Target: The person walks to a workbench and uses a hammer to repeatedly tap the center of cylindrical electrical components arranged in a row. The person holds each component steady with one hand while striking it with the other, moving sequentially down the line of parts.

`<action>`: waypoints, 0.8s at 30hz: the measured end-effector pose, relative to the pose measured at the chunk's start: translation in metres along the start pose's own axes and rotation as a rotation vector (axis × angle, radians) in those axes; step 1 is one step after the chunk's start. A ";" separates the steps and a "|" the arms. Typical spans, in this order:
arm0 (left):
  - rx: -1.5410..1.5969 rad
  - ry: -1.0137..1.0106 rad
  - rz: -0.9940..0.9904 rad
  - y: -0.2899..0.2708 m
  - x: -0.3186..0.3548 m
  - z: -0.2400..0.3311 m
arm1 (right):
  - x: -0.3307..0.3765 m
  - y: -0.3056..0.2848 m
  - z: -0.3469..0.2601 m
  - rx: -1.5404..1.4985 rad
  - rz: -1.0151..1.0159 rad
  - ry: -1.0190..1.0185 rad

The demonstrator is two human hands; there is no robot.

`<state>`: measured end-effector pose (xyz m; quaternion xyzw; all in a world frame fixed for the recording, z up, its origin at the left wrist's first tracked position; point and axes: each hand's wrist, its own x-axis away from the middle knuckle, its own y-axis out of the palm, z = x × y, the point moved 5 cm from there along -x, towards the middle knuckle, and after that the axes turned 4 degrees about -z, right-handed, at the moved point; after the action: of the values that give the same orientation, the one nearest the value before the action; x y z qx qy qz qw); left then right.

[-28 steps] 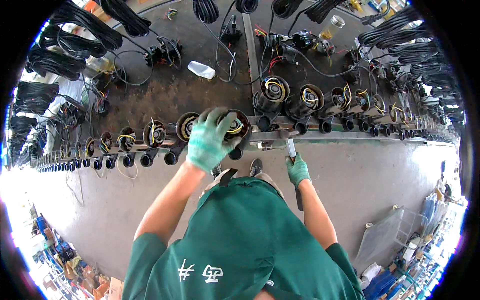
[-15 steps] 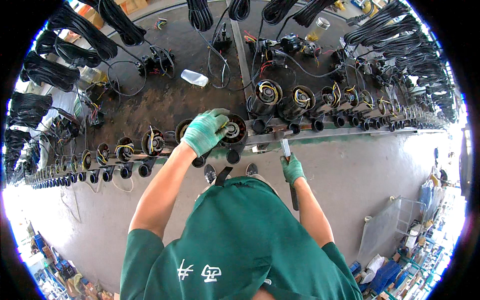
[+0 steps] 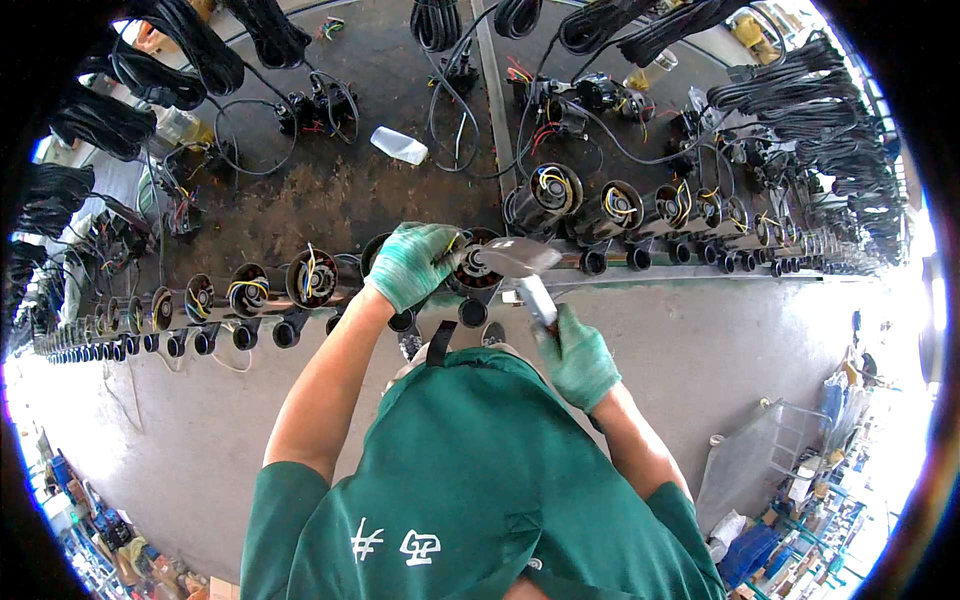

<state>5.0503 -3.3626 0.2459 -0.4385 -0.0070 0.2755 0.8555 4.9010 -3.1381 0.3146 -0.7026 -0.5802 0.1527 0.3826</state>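
Observation:
My right hand [image 3: 580, 362], in a pale green knit glove, is closed around the handle of a hammer [image 3: 523, 258]. The hammer's metal head is over the right edge of a black cylindrical motor housing [image 3: 468, 278], partly covering it. At the housing's left rim, my left hand [image 3: 415, 264], gloved alike, has its fingers pinched together. A bit of yellow shows at its fingertips, but what they hold cannot be made out. Behind the left hand, another housing [image 3: 374, 250] is mostly hidden. Further left stands an open housing [image 3: 312, 278] with copper windings and yellow wires inside.
Several more housings [image 3: 545, 190] line the front edge of the dark, stained workbench [image 3: 330, 200] on both sides. Coiled black cables [image 3: 270, 35] hang across the far side. A translucent plastic piece [image 3: 399, 145] lies on the bench. On the floor at right stands a cart [image 3: 745, 455].
My right hand has lifted the hammer up and leftward, bringing its head to the housing. My left hand stays at the rim. The whole view has shifted slightly.

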 end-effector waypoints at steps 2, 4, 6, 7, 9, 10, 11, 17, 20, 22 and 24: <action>0.001 0.022 -0.015 -0.003 0.000 0.001 | -0.016 0.021 0.006 0.090 -0.159 0.188; -0.014 0.023 -0.026 -0.005 0.000 0.000 | -0.020 0.025 0.008 0.157 -0.233 0.272; -0.041 0.036 -0.038 -0.005 0.002 -0.001 | -0.019 0.020 0.001 0.203 -0.226 0.244; -0.055 0.044 -0.044 -0.005 0.003 -0.002 | -0.020 0.021 0.003 0.195 -0.230 0.237; -0.082 0.052 -0.036 -0.006 0.004 -0.002 | -0.022 0.022 0.008 0.178 -0.223 0.227; -0.095 0.056 -0.032 -0.007 0.004 -0.001 | -0.020 0.016 0.006 0.160 -0.193 0.205; -0.101 0.062 -0.025 -0.007 0.003 -0.002 | -0.018 0.009 0.000 0.142 -0.169 0.181; -0.107 0.066 -0.022 -0.003 0.008 -0.007 | 0.009 -0.005 -0.039 -0.010 0.116 0.001; -0.112 0.048 -0.035 0.000 0.006 -0.011 | -0.010 0.021 -0.009 0.091 -0.011 0.181; -0.094 0.023 -0.045 0.000 0.004 -0.010 | -0.026 0.041 0.020 0.181 -0.137 0.306; -0.147 0.055 -0.027 -0.001 0.009 -0.005 | -0.029 0.026 0.014 0.125 -0.099 0.278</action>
<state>5.0597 -3.3620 0.2412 -0.5075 -0.0096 0.2506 0.8243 4.9022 -3.1612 0.2801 -0.6623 -0.5451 0.0706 0.5092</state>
